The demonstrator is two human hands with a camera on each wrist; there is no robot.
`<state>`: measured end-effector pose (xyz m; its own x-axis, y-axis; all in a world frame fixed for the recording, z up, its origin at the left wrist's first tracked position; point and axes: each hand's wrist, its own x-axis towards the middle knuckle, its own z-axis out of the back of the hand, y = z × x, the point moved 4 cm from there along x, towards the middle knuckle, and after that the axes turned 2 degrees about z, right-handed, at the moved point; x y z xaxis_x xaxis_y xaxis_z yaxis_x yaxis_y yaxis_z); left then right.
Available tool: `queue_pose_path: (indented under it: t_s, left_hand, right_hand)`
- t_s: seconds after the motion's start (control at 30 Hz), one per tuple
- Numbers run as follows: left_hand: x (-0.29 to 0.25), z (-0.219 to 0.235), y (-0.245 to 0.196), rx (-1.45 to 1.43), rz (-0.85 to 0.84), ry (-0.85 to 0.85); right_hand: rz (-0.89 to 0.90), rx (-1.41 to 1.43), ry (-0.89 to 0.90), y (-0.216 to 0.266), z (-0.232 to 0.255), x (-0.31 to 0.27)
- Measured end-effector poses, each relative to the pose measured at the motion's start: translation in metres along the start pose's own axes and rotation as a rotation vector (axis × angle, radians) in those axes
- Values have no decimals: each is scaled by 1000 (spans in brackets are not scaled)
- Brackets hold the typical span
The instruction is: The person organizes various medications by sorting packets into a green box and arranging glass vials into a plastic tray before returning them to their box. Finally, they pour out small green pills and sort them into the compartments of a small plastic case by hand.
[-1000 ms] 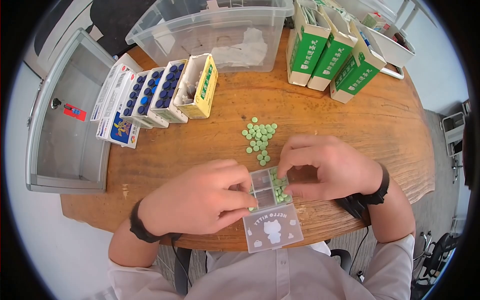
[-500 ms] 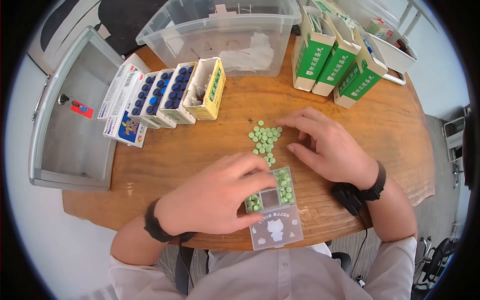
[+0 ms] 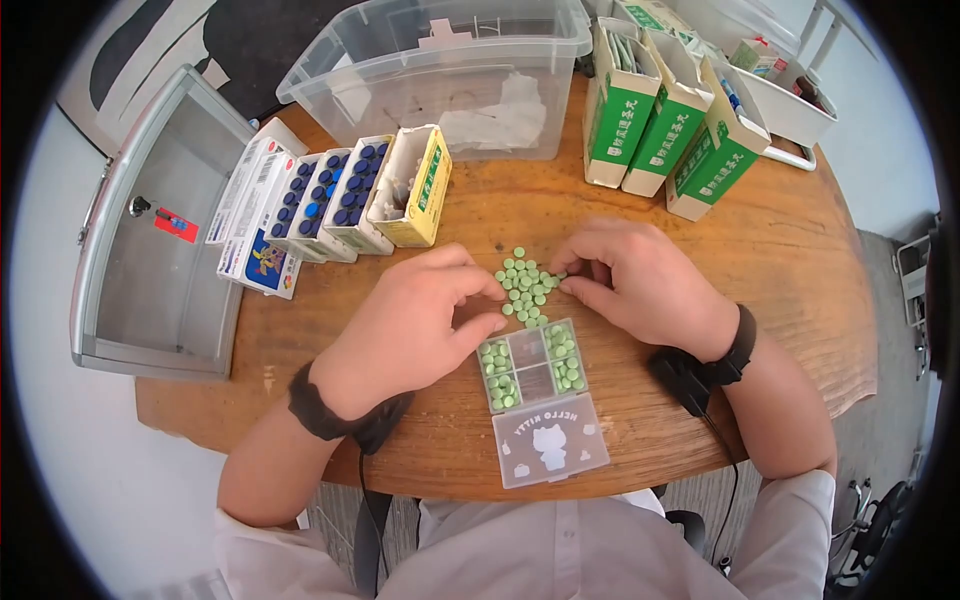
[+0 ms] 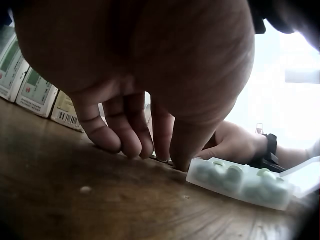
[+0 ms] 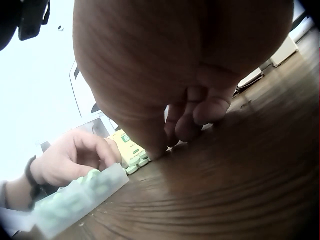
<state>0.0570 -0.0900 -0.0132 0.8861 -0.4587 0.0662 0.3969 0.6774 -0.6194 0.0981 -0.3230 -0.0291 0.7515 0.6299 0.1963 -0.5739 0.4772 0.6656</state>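
Green tablets lie in a loose pile on the table. At the pile's left edge is the left hand, its fingers bent and its thumb apart from them. The right hand has its thumb and fingertips at the right edge of the pile, close around a tablet. Below the pile lies a clear pill case, lid folded open toward the person. Tablets fill its left and right compartments; the two middle ones hold none. In the left wrist view, the left fingertips rest at the tabletop.
Boxes of blue-capped vials and a yellow box stand at the back left, beside a glass-doored case. Behind is a clear plastic bin. Green-and-white boxes stand at the back right. Black devices with cables hang at both wrists.
The left hand has moved off the pill case, up to the left of the pile, uncovering the left compartments. The right hand, lifted from the case earlier, has come against the pile's right edge.
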Motion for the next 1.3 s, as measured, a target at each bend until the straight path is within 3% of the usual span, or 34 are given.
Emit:
queue_pose_path:
  t_s: [0.4,0.5,0.53,0.57,0.67,0.77,0.83,0.97,1.1,1.17,1.3]
  left_hand:
    - [7,-2,-5,68,-101,-40]
    - [-1,5,-17,14,-163,-38]
    - [-6,4,-24,-54,-220,34]
    - [-11,1,-29,-121,-275,105]
    - [-13,-8,-34,-102,-394,108]
    - [-13,3,-29,-88,-258,114]
    - [-9,7,-29,-38,-205,114]
    - [-8,-1,-18,-97,-123,175]
    - [-4,-5,-16,-127,-187,143]
    - [0,0,-9,-54,-158,-36]
    - [3,-8,-3,-36,-192,-69]
  right_hand:
    - [-55,54,-7,-4,2,-2]
    - [-125,268,50,11,4,-5]
    - [-128,268,50,14,3,-7]
    - [-80,327,110,19,-1,-8]
    - [-21,354,201,28,-7,-11]
    - [62,319,102,19,-13,-10]
    - [125,156,-90,6,-6,-7]
    - [49,92,-67,-1,3,-6]
    - [80,100,11,1,0,-8]
    - [79,90,10,0,-1,-8]
    - [63,92,26,1,0,-7]
